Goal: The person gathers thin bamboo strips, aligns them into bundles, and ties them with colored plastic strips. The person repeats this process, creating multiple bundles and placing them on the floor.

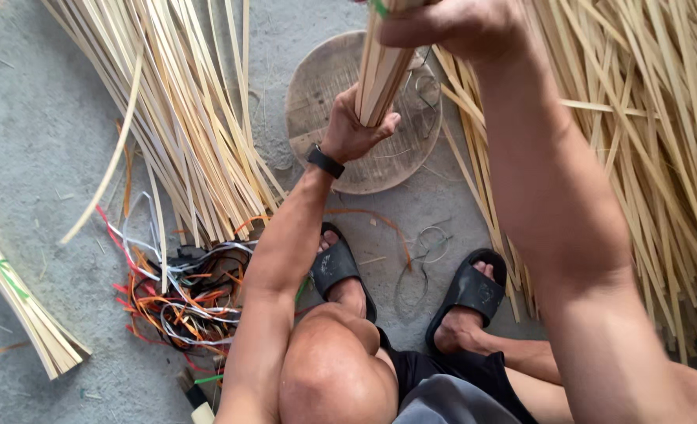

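At the far left of the concrete floor (42, 118) lies a tied bundle of bamboo strips (26, 314), bound with a green band, set apart from the loose material. Next to it, a broad spread of loose bamboo splints (183, 118) fans down from the top edge. At its lower end sits a tangle of orange, red and white plastic straps (183, 302), close to the person's left knee, probably kept there for binding.

In the middle, a round wooden block (364, 110) rests on the floor just beyond the person's feet in black sandals (466, 294). The left hand (352, 129) is closed around the lower end of an upright bundle of splints (384, 71), which stands over the block; the hold looks meant to keep the ends level and packed together. A black wristband sits on that wrist. A few thin wire loops (423, 247) lie on the floor between the block and the sandals.

Further right and higher, the right hand (450, 27) is wrapped tightly around the same bundle near the top edge of the view, steadying it from above. At the far right, a second heap of loose splints (654, 157) covers the floor.
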